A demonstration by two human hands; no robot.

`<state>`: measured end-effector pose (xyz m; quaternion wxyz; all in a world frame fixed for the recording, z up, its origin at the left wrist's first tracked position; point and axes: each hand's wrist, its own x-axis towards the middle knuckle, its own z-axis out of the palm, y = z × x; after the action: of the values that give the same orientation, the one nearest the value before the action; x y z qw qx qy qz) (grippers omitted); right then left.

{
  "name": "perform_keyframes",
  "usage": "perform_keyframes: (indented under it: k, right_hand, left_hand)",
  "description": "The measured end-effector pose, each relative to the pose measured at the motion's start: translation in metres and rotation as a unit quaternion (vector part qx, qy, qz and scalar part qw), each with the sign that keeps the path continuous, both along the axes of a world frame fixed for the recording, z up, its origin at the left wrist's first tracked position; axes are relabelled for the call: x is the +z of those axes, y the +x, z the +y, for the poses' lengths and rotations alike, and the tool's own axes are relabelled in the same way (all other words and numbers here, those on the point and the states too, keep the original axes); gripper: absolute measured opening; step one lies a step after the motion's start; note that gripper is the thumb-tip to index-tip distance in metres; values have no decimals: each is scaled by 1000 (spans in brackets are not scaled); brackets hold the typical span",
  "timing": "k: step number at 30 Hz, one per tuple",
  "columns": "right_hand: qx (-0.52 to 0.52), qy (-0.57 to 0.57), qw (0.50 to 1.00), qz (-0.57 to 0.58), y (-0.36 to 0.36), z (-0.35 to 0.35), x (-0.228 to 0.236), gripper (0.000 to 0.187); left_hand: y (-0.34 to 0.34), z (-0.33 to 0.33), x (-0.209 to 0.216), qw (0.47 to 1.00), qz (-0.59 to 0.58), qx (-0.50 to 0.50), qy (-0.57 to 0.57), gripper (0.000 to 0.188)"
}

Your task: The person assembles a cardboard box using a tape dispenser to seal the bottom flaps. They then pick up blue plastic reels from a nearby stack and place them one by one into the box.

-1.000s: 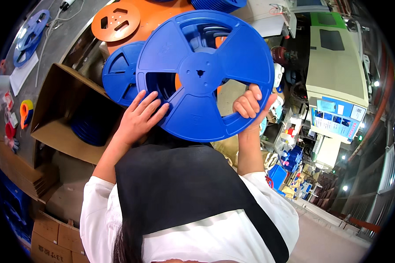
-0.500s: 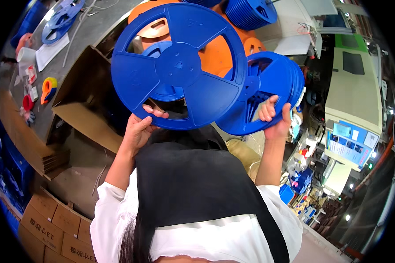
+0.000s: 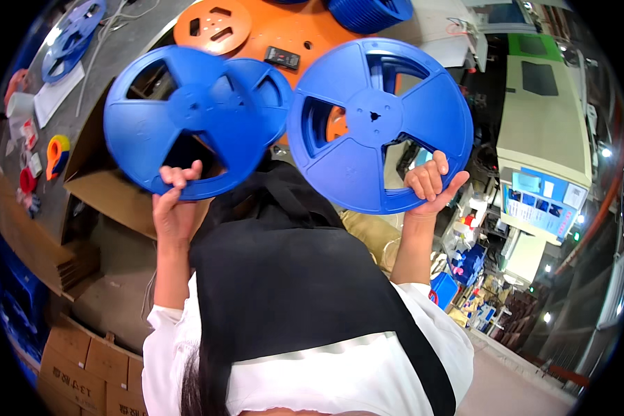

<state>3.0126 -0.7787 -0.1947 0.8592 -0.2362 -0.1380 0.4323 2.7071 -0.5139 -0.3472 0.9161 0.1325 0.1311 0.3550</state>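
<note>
Two large blue plastic reels are up in my hands, side by side. My left hand [image 3: 176,197] grips the lower rim of the left blue reel [image 3: 139,125], its fingers hooked through a cut-out. On the other side, my right hand [image 3: 433,186] has its fingers through an opening of the right reel [image 3: 353,170], closed on the rim. More blue discs show behind the right reel through its openings; I cannot tell how many my right hand carries. Partly behind the left reel is a smaller blue reel [image 3: 274,83].
An orange round plate [image 3: 213,26] and a small black device [image 3: 282,58] lie on an orange surface [image 3: 326,48]. Beyond stands a stack of blue reels [image 3: 371,14]. An open cardboard box [image 3: 107,191] is at my left, near tape rolls [image 3: 57,154]. A pale machine [image 3: 544,118] stands right.
The left reel has moved left and down, away from the right one. The right reel has turned to face me and now stands apart, uncovering the orange surface and black device.
</note>
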Motion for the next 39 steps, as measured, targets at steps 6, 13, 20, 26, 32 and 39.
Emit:
perform_keyframes:
  k: [6,13,20,26,32,39]
  right_hand:
    - [38,102,994,20,-6,5,3,36]
    - [92,133,986,31,-14,25,10,34]
    - [102,124,986,53,-18,37,15,34]
    - [92,114,986,77,-22,41,14,33]
    - [106,111,982,113,-19,40,7,40]
    - [127,40,986,102,-8,50,14,44]
  left_hand:
    - [-12,18,-6,981,143,25,126,24]
    - [-5,0,-8,910,334,52,240,23]
    - [12,-18,-3,863,372,46,338,25]
    - [40,-47,-6,811,352,72,463,61]
    - [57,-56,-13,666,322,106,664,62]
    - [64,-45,-7,616,198,78,759,41]
